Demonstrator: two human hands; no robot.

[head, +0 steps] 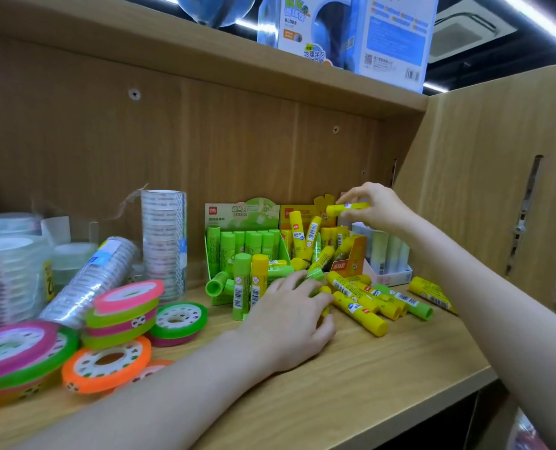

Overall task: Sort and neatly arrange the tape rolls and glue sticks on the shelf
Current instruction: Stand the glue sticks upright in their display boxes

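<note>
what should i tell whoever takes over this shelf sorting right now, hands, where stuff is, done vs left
Right hand holds a yellow glue stick above the yellow display box.
Left hand rests on the loose glue sticks on the shelf; whether it grips one cannot be told.
Done: the green display box holds a row of upright green sticks.
Left: loose yellow and green sticks lie mixed in front of the boxes; those in the yellow box stand crooked. Coloured tape rolls are heaped at left; one clear tape stack leans, another stands upright.
</note>
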